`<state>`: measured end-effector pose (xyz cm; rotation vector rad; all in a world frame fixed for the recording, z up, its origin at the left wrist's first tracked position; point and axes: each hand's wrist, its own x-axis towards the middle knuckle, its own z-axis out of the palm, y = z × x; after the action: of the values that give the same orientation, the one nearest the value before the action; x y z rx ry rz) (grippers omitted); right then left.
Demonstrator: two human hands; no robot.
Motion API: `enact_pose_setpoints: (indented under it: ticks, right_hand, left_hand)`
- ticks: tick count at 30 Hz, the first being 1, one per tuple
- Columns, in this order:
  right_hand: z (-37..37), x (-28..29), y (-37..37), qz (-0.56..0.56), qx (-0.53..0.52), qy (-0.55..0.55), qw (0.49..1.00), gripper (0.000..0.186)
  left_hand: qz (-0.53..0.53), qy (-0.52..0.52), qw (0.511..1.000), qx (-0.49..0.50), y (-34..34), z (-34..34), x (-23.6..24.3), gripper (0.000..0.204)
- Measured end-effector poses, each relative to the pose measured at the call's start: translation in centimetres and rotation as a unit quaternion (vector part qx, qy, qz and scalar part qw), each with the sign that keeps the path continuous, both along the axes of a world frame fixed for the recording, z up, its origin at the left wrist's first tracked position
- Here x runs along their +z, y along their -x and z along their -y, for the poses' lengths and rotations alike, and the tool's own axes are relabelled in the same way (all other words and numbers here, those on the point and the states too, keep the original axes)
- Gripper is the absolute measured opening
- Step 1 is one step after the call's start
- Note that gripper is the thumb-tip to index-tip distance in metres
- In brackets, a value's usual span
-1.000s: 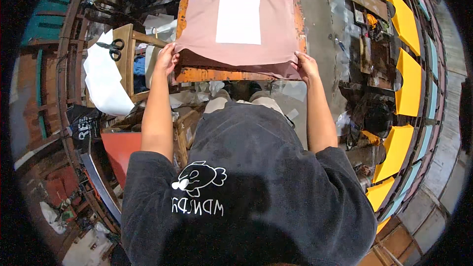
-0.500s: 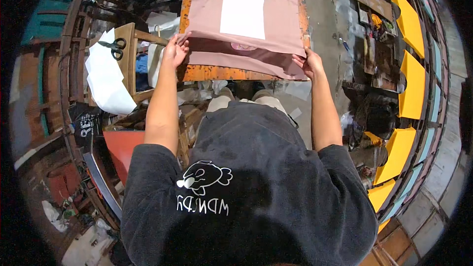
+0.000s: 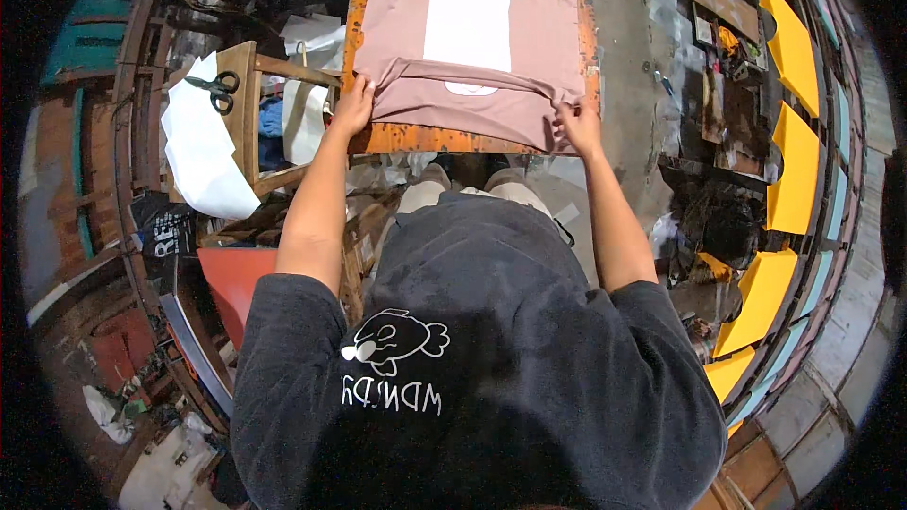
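A dusty-pink cloth (image 3: 543,24), apparently a garment, lies across a speckled orange board (image 3: 439,140). A white rectangular sheet (image 3: 468,24) rests on its far part. Nearer to me, the upper layer is bunched into a crosswise fold, and part of a pale rounded print (image 3: 470,89) shows below that fold. At the left edge my left hand (image 3: 353,108) is closed on the cloth beside the fold's end. My right hand (image 3: 578,125) pinches the cloth at the right, near the board's edge; some of its fingertips are hidden in the folds.
Black scissors (image 3: 220,91) lie on white paper sheets (image 3: 198,142) by a wooden frame (image 3: 244,94) at the left. Yellow panels (image 3: 794,170) line a rack on the right. A red-orange panel (image 3: 231,279) leans near my left elbow. Clear plastic litters the floor beyond the board.
The raised near edge of the upper layer has come down, closing the gap and covering part of the print. Both hands have lowered, the right also moving slightly left.
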<state>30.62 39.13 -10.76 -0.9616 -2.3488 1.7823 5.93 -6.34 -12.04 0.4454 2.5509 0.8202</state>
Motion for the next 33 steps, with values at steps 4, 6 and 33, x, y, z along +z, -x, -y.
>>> enact_pose_setpoints:
  ticks: [4, 6, 33]
  right_hand:
    - [4.9, 2.3, -2.0, -0.004, 0.217, -0.236, 0.947, 0.033]
    - [6.7, 3.8, -2.4, 0.039, 0.279, -0.265, 0.922, 0.038]
    - [4.6, 5.9, -10.1, 0.039, 0.325, -0.495, 0.805, 0.047]
  left_hand:
    - [0.019, -0.021, 0.998, -0.057, -3.7, 0.1, 3.5, 0.051]
    - [-0.064, -0.004, 0.991, -0.115, -5.0, 1.4, 3.4, 0.061]
    - [-0.205, 0.128, 0.944, -0.223, -17.0, 0.4, 6.7, 0.057]
